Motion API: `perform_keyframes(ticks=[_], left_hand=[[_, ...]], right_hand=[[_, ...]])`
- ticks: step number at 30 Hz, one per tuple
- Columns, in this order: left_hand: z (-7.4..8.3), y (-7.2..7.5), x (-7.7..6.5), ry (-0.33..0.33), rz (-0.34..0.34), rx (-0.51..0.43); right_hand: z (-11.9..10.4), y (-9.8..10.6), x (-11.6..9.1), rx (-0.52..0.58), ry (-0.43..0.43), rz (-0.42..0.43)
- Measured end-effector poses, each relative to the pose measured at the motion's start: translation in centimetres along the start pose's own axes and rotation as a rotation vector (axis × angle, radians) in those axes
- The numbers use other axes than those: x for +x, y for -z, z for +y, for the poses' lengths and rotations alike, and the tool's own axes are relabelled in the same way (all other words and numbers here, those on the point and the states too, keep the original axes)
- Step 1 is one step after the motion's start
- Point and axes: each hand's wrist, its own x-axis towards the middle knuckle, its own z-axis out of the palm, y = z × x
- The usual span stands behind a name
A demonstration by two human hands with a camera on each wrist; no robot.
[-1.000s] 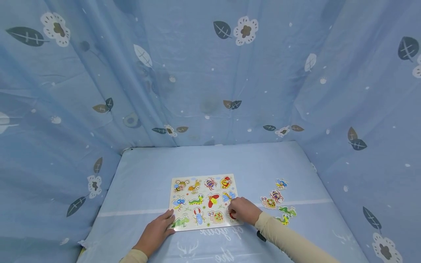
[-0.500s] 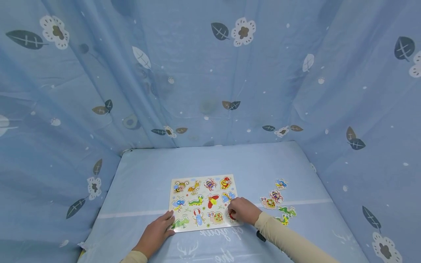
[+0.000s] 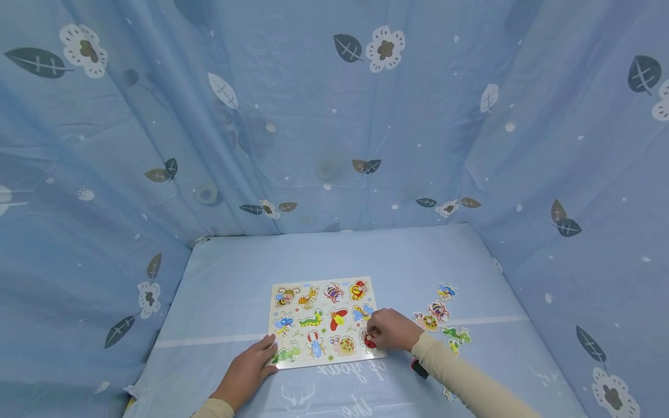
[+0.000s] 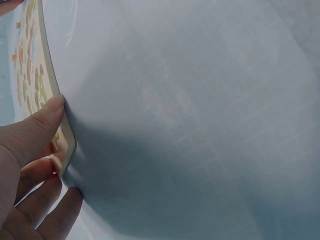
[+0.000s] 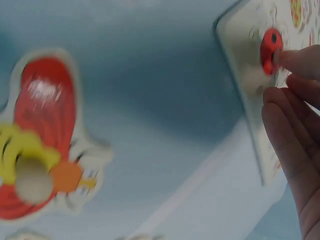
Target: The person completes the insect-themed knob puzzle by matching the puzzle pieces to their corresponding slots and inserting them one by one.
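A white insect puzzle board lies on the blue-covered table. At its near left corner, my left hand grips the edge, with the thumb on the near side and fingers round the corner. My right hand is over the board's near right corner. Its fingertips pinch at a ladybug puzzle piece, which lies in or on its spot; its knob is hidden by the fingers. In the right wrist view, a red-winged insect piece with a pale knob lies beside the board.
Right of the board lie several loose pieces, among them a blue mosquito, a spider, a snail and a green grasshopper. Another piece is partly under the right forearm. Flower-printed blue curtains enclose the table.
My right hand has shifted slightly to the right, so more of the ladybug piece shows, along with a piece below the forearm. The left hand and board have stayed in place.
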Motion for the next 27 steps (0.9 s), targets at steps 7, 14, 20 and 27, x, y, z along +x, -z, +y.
perform_keyframes(ticks=[7,14,20,27], left_hand=[[-0.1,-0.1,0.0,0.004,-0.003,-0.003],[-0.1,0.0,-0.1,0.001,-0.004,0.000],[0.0,0.2,-0.1,0.010,-0.013,0.002],[0.1,0.3,-0.1,0.013,-0.014,-0.014]], right_hand=[[2.3,1.4,-1.3,-0.011,-0.138,0.016],[4.4,2.8,-3.6,-0.025,-0.318,0.038],[6.9,2.8,-6.2,-0.108,-0.305,0.091],[8.9,2.2,-8.2,-0.132,-0.380,0.103]])
